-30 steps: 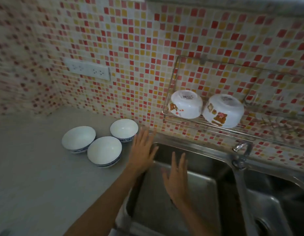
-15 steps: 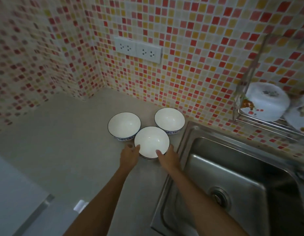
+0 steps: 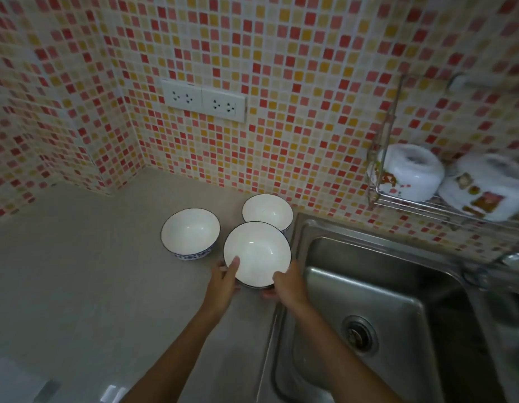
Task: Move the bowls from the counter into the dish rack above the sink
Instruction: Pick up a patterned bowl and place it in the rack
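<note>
Three white bowls with blue-patterned outsides stand upright on the grey counter (image 3: 78, 286). The nearest bowl (image 3: 257, 253) is gripped by both hands: my left hand (image 3: 223, 282) has its thumb over the left rim, and my right hand (image 3: 287, 285) holds the right side. A second bowl (image 3: 190, 233) sits to its left and a third bowl (image 3: 267, 211) behind it by the wall. The wire dish rack (image 3: 412, 203) hangs on the tiled wall at the right, above the sink (image 3: 368, 286), with two white bowls upside down in it.
A double power socket (image 3: 203, 100) is on the mosaic wall above the bowls. The steel sink has a drain (image 3: 358, 334), and a tap (image 3: 514, 258) shows at the right edge. The counter meets a wall corner at the left.
Both hands reached from over the sink to the nearest bowl and closed around it. The view swung left, then drew closer. The bowl looks slightly raised now.
</note>
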{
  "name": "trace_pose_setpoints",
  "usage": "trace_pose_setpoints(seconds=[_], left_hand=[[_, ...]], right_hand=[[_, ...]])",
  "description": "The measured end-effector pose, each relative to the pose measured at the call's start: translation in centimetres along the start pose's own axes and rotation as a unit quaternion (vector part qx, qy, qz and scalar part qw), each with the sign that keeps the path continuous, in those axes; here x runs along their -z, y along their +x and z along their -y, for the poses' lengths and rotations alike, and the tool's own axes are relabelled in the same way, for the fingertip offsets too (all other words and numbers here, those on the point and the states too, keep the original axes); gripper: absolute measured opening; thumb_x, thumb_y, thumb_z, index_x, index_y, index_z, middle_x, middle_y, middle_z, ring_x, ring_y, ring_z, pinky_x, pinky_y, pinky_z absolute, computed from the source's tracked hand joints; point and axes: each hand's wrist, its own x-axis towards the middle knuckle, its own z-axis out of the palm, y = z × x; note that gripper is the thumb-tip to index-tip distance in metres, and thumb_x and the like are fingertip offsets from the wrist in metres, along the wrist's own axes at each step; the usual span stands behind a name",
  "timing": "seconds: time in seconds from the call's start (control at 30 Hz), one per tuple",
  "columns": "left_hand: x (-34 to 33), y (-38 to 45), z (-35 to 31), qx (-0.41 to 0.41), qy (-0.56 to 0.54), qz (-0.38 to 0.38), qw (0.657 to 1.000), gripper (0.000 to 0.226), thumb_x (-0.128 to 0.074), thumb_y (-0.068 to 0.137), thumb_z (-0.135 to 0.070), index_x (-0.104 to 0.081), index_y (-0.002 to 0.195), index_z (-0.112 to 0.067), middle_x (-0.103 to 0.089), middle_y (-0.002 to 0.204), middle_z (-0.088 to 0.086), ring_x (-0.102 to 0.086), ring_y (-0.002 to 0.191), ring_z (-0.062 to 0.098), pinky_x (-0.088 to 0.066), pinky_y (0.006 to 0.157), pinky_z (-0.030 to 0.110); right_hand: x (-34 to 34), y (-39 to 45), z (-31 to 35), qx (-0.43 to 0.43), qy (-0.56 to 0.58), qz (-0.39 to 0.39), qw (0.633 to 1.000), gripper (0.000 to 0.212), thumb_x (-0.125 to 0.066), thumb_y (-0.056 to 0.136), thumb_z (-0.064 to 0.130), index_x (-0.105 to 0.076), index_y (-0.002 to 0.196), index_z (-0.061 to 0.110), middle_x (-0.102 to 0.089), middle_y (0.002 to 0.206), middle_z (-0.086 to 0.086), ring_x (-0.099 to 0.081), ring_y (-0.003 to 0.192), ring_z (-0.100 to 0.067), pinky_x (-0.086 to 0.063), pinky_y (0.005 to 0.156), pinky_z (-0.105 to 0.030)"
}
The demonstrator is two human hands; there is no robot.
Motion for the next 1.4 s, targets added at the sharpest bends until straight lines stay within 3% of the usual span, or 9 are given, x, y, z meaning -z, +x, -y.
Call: trace_pose_setpoints(seconds=[0.13,0.33,0.47,0.67,0.8,0.9,1.0,1.23,1.4], left_hand=[[-3.2,-2.3,-3.6,-0.048,-0.110,0.060,0.991,0.055,-0.047,0.089,-0.052,-0.038,0.138,-0.028,-0.055,0.130,0.002,-0.057,0.113,0.025,-0.060,0.070,0.034],[-8.7,-5.9,-10.2,-0.119,-0.116,0.140,0.976,0.044,-0.028,0.088,-0.067,-0.050,0.121,-0.049,-0.061,0.126,-0.002,-0.062,0.110,0.023,-0.055,0.087,0.051],[-12.3,-8.0,-14.1,-0.143,-0.133,0.164,0.967,0.048,-0.022,0.092,-0.064,-0.052,0.123,-0.043,-0.065,0.118,-0.005,-0.064,0.105,0.023,-0.057,0.083,0.046],[-17.5,-10.2,-18.3,-0.189,-0.120,0.188,0.956,0.046,-0.020,0.096,-0.056,-0.050,0.126,-0.037,-0.061,0.124,-0.001,-0.060,0.108,0.021,-0.054,0.087,0.042],[-20.4,-10.7,-21.0,-0.237,-0.040,0.201,0.950,0.058,-0.027,0.087,-0.068,-0.045,0.131,-0.035,-0.056,0.130,0.003,-0.058,0.111,0.024,-0.054,0.091,0.044],[-22.9,-11.1,-23.3,-0.287,0.010,0.210,0.935,0.060,-0.032,0.085,-0.070,-0.045,0.130,-0.032,-0.053,0.133,0.003,-0.056,0.114,0.025,-0.050,0.097,0.047],[-25.1,-11.0,-25.0,-0.319,0.056,0.198,0.925,0.069,-0.040,0.082,-0.071,-0.041,0.136,-0.028,-0.052,0.134,0.002,-0.054,0.117,0.026,-0.047,0.100,0.049],[-30.5,-11.1,-26.8,-0.436,0.116,0.150,0.880,0.062,-0.063,0.086,-0.044,-0.040,0.140,-0.026,-0.044,0.133,-0.010,-0.044,0.118,0.008,-0.039,0.098,0.028],[-32.5,-8.9,-25.2,-0.573,0.241,0.092,0.778,0.076,-0.078,0.073,-0.037,-0.044,0.140,-0.024,-0.040,0.133,0.006,-0.042,0.118,0.011,-0.033,0.103,0.013]], right_hand=[[4.2,-2.4,2.2,0.059,-0.004,-0.007,0.998,0.048,-0.046,0.079,0.006,-0.044,0.121,0.028,-0.056,0.117,0.000,-0.060,0.104,-0.029,-0.062,0.064,-0.041],[10.8,-6.0,6.4,0.152,0.002,-0.051,0.987,0.044,-0.054,0.084,0.020,-0.047,0.128,0.026,-0.059,0.120,0.001,-0.062,0.102,-0.023,-0.062,0.069,-0.039],[16.4,-8.8,10.2,0.232,-0.037,-0.111,0.966,0.039,-0.043,0.094,0.052,-0.059,0.119,0.026,-0.066,0.113,0.003,-0.064,0.101,-0.018,-0.056,0.088,-0.042],[24.7,-9.8,13.6,0.343,-0.079,-0.246,0.903,0.041,-0.039,0.100,0.043,-0.067,0.091,0.016,-0.066,0.078,0.004,-0.059,0.073,0.000,-0.044,0.063,-0.017],[29.6,-5.8,13.1,0.367,-0.185,-0.347,0.843,0.056,-0.044,0.094,0.055,-0.054,0.131,0.014,-0.063,0.125,-0.009,-0.060,0.112,-0.023,-0.053,0.091,-0.039],[33.0,-3.2,12.9,0.331,-0.298,-0.353,0.823,0.088,-0.042,0.086,0.070,-0.018,0.151,0.016,-0.023,0.159,-0.010,-0.025,0.145,-0.030,-0.027,0.116,-0.050],[34.8,-1.6,12.1,0.307,-0.375,-0.314,0.816,0.107,-0.044,0.081,0.075,0.007,0.153,0.015,0.004,0.163,-0.008,0.001,0.150,-0.027,-0.008,0.119,-0.047],[34.9,0.2,10.6,0.311,-0.449,-0.336,0.767,0.106,-0.021,0.083,0.083,0.008,0.152,0.008,0.001,0.162,-0.014,-0.001,0.150,-0.027,-0.009,0.121,-0.051],[35.2,0.2,10.4,0.326,-0.480,-0.329,0.745,0.104,-0.012,0.084,0.082,0.012,0.150,0.005,0.008,0.161,-0.015,0.007,0.149,-0.025,0.003,0.121,-0.047]])
